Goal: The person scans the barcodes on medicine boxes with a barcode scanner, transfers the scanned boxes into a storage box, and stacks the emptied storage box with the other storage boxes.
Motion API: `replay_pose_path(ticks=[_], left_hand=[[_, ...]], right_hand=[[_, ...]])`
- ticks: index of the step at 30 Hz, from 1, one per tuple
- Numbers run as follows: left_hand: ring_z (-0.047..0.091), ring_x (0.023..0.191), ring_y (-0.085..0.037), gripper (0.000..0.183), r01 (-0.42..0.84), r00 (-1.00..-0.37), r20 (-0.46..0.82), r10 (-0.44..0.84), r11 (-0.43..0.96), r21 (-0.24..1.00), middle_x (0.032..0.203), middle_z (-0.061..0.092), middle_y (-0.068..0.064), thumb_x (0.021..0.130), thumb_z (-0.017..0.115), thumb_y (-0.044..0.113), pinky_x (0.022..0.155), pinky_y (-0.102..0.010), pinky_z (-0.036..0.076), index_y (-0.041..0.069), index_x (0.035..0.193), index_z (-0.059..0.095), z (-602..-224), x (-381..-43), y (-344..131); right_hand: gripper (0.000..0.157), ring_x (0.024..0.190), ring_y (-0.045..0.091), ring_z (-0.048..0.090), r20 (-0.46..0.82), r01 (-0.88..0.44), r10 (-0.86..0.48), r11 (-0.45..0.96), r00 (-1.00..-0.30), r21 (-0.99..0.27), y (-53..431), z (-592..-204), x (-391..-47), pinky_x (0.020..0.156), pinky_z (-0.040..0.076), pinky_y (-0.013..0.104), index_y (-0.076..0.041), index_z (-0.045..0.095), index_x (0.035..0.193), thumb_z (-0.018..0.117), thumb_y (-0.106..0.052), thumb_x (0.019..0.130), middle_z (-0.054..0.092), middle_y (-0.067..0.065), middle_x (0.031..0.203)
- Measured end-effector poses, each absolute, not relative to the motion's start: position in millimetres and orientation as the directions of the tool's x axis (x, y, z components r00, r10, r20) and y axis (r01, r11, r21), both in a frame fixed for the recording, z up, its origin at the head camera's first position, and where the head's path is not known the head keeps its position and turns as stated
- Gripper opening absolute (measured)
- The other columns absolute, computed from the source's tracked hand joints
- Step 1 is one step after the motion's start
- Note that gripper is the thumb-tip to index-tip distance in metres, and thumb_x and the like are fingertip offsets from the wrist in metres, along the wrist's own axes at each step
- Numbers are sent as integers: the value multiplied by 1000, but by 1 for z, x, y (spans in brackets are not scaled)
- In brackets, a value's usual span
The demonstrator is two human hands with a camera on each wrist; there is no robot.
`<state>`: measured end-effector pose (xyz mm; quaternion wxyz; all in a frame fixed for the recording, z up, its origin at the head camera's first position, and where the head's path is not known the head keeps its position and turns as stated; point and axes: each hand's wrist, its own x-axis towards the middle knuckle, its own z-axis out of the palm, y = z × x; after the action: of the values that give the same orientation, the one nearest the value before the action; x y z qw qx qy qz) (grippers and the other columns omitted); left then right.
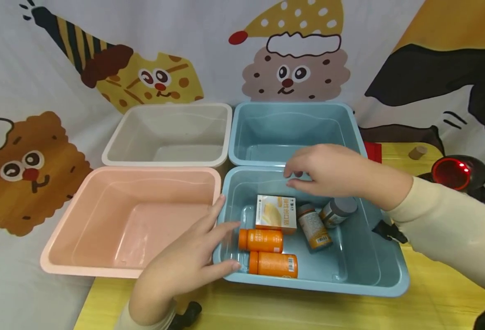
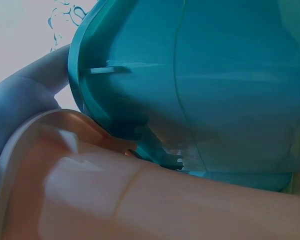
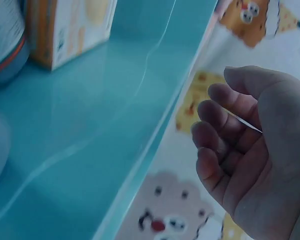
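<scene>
The front blue tub [image 1: 366,275] holds a white-and-orange box [image 1: 276,211], two orange bottles [image 1: 263,240] lying on their sides, a brown-capped bottle [image 1: 314,228] and a grey-lidded jar [image 1: 338,211]. My left hand [image 1: 189,256] rests at this tub's left rim, fingers spread and fairly straight, with the thumb near the front left corner. Above the far side of the same tub hangs my right hand [image 1: 325,169], its fingers loosely bent. In the right wrist view nothing lies between those fingers, and the box [image 3: 75,30] stands away from them.
To the left stands a pink tub [image 1: 131,169], partly behind the left forearm. Behind are a light grey tub [image 1: 168,162] and another blue tub [image 1: 294,107]. On the yellow table [image 1: 308,311], at the right, sit a cork-like cylinder [image 1: 417,152] and a dark object with a red light [image 1: 453,173].
</scene>
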<state>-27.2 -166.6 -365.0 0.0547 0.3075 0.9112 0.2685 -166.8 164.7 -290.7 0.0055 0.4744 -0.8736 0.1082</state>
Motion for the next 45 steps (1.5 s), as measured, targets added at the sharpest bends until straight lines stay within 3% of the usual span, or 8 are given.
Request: replay_pose_path(ticks=[5, 9, 18, 23, 27, 33, 38, 45], left_hand=[[30, 158, -35, 72, 543, -801, 90, 591, 657, 522, 179, 1, -15, 97, 70, 62, 118, -54, 41, 17, 152, 58, -365, -26, -167], [30, 158, -34, 73, 545, -800, 90, 594, 655, 523, 179, 1, -14, 98, 69, 63, 118, -53, 41, 17, 153, 57, -365, -27, -167], [30, 157, -34, 75, 526, -807, 64, 587, 665, 531, 179, 0, -13, 98, 67, 66, 119, -53, 40, 17, 154, 57, -365, -26, -166], [31, 157, -34, 74, 526, -808, 66, 586, 665, 530, 179, -1, -13, 98, 67, 66, 118, -52, 41, 18, 154, 57, -365, -25, -166], [32, 157, -34, 74, 526, -808, 66, 586, 667, 528, 179, 0, -13, 98, 67, 66, 118, -52, 41, 19, 154, 57, -366, -25, -166], [29, 158, -34, 73, 532, -806, 68, 588, 669, 519, 179, 1, -13, 97, 70, 63, 119, -53, 39, 18, 154, 57, -365, -26, -167], [27, 158, -35, 74, 534, -805, 67, 590, 671, 514, 179, 1, -13, 97, 71, 62, 120, -53, 38, 17, 154, 57, -365, -27, -167], [29, 158, -35, 73, 537, -803, 70, 591, 669, 514, 179, 1, -14, 97, 72, 61, 119, -54, 38, 16, 153, 57, -365, -27, -167]], right_hand=[[15, 85, 11, 66, 39, -840, -854, 500, -518, -208, 138, -298, -155, 77, 60, 33, -22, 79, 108, 81, -31, 96, 74, -8, 99], [19, 87, 13, 67, -35, -847, -869, 490, -494, -203, 122, -309, -150, 81, 61, 35, -20, 79, 113, 79, -32, 98, 76, -5, 106], [37, 76, 14, 60, -344, -787, -765, 608, -544, -106, 102, -343, -133, 73, 60, 35, -14, 73, 122, 81, -38, 94, 68, 1, 97], [39, 81, 17, 61, -355, -731, -710, 675, -609, -96, 102, -359, -129, 77, 60, 38, -16, 70, 120, 84, -36, 91, 66, 1, 98], [50, 89, 20, 62, -358, -708, -696, 696, -623, -119, 102, -365, -130, 84, 60, 40, -13, 65, 131, 86, -35, 91, 64, 3, 105], [58, 96, 24, 57, -349, -738, -720, 666, -600, -104, 102, -372, -132, 88, 59, 42, -18, 62, 147, 84, -23, 94, 60, 9, 116], [82, 100, 27, 54, -362, -774, -733, 632, -576, -46, 102, -377, -133, 89, 59, 42, -27, 55, 156, 92, -10, 85, 56, 12, 125], [96, 104, 27, 54, -395, -781, -722, 624, -567, -19, 104, -375, -132, 91, 59, 42, -30, 53, 158, 98, -11, 76, 55, 10, 130]])
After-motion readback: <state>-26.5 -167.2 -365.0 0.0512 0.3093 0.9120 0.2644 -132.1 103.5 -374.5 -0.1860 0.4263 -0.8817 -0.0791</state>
